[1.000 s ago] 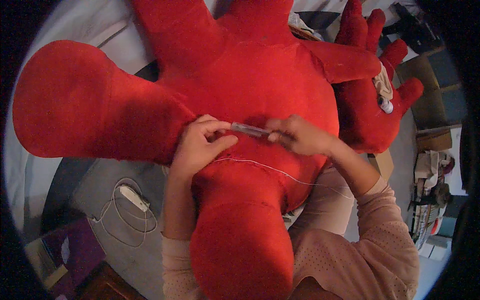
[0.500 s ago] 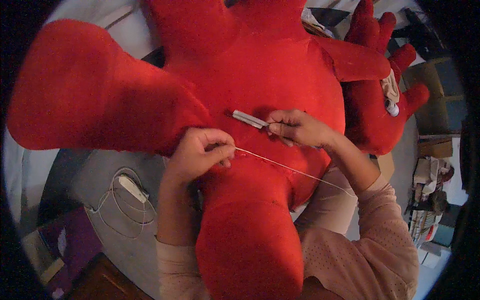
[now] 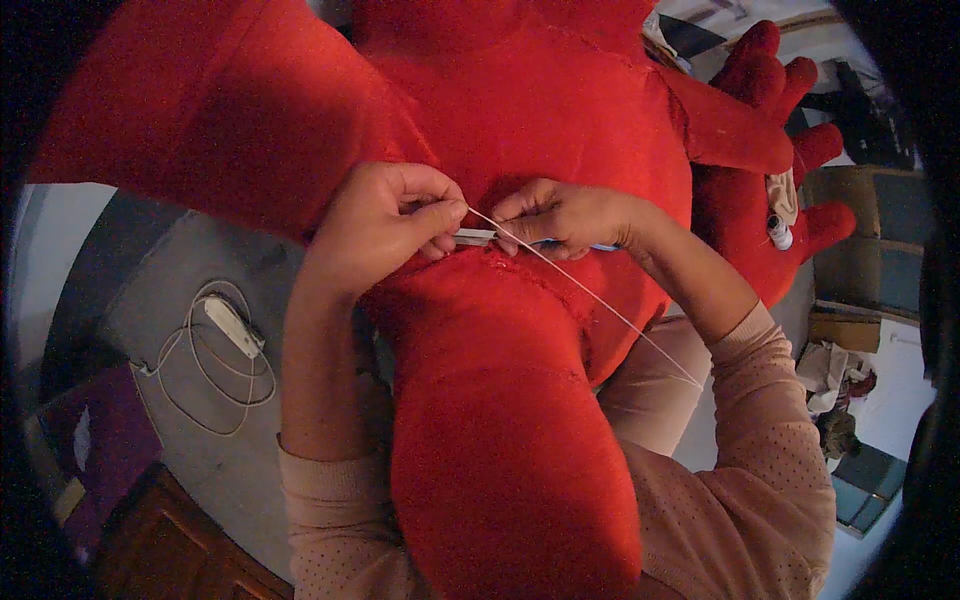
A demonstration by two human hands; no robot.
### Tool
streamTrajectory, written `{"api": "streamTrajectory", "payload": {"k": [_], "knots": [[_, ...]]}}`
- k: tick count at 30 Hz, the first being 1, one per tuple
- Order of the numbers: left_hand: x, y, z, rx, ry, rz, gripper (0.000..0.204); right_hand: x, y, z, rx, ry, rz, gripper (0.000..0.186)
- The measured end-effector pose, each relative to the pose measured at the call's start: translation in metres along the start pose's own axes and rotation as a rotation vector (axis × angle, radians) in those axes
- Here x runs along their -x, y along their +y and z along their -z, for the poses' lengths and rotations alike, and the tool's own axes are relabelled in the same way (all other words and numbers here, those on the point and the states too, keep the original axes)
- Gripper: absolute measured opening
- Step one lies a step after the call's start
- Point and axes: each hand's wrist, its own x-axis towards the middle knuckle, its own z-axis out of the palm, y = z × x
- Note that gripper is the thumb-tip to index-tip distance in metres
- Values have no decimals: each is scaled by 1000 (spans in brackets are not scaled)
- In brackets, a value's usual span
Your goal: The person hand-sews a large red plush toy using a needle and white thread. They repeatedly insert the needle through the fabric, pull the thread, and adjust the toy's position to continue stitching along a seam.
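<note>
A big red plush figure [image 3: 545, 110] lies across my lap, one rounded red limb [image 3: 510, 450] pointing toward me. My left hand [image 3: 385, 225] is closed in a pinch on a white thread [image 3: 600, 300]. From those fingertips the thread stretches taut past my right fingers, down to the right by my sleeve. My right hand [image 3: 570, 220] is wrapped round a slim tool like a utility knife [image 3: 474, 237], with a flat silver front and a blue part behind the hand. Its silver front lies beside my left fingertips, just above a rough seam [image 3: 500, 262] in the red cloth.
A white thread spool [image 3: 780, 235] and a pale cloth [image 3: 782, 195] rest on the red fingered piece [image 3: 735, 210] at right. On the grey floor at left lies a white power strip [image 3: 232, 327] with its looped cord. A brown wooden panel [image 3: 185, 535] stands lower left.
My right hand has moved left and lowered the knife to the seam beside my left fingers. The thread now crosses in front of my right fingers. The view has shifted slightly.
</note>
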Motion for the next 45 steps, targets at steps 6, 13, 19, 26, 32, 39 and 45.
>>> {"api": "streamTrajectory", "payload": {"k": [6,13,19,26,32,39,45], "knots": [[-5,3,-4,-20,-10,8,10,3,3,5,7,-41,25,26],[-3,1,-3,-51,-36,18,10,-4,8,6,80,-41,58,26],[-2,2,1,-93,-64,16,10,-7,2,8,108,-58,9,23],[0,3,-1,-65,-25,10,11,-19,10,5,111,-61,98,23],[1,7,-2,-76,16,-36,12,-9,20,3,145,-247,165,23],[1,18,-7,68,-115,-184,12,60,44,11,85,283,172,26],[-28,3,-43,-679,236,-563,15,88,26,-12,812,653,335,16]]}}
